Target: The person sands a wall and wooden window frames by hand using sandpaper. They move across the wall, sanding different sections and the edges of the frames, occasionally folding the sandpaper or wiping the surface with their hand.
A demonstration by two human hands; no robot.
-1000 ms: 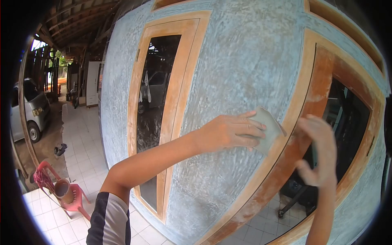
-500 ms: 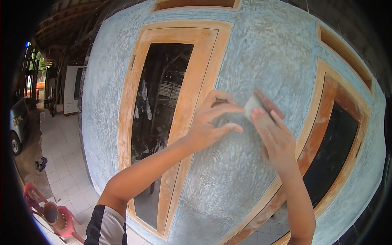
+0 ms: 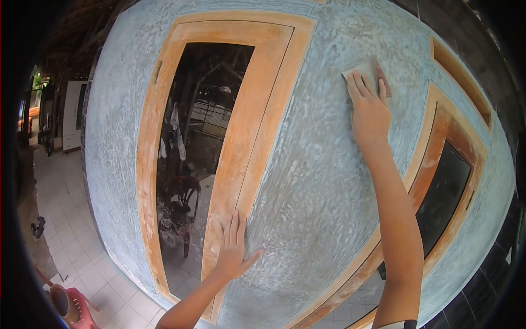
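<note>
High on the mottled blue-grey wall (image 3: 318, 153), my right hand (image 3: 370, 112) presses a folded sheet (image 3: 367, 70) against the surface. The sheet is pale on one face, with a reddish-brown part at its right edge. My left hand (image 3: 233, 249) lies on the right side of the orange-brown wooden frame (image 3: 268, 104) around the dark glass pane (image 3: 192, 131). Its fingers point up and are spread from the thumb, with nothing in them.
A second wooden-framed dark window (image 3: 446, 186) stands to the right, with a narrow framed opening (image 3: 460, 79) above it. At lower left are a red plastic chair (image 3: 82, 307) holding a brown pot (image 3: 61, 300), and a tiled floor (image 3: 71, 236). A white cabinet (image 3: 73, 115) stands farther back.
My right hand has moved up the wall with the sheet. My left hand has left the area beside the sheet and moved down and left onto the wooden frame. The view has shifted slightly.
</note>
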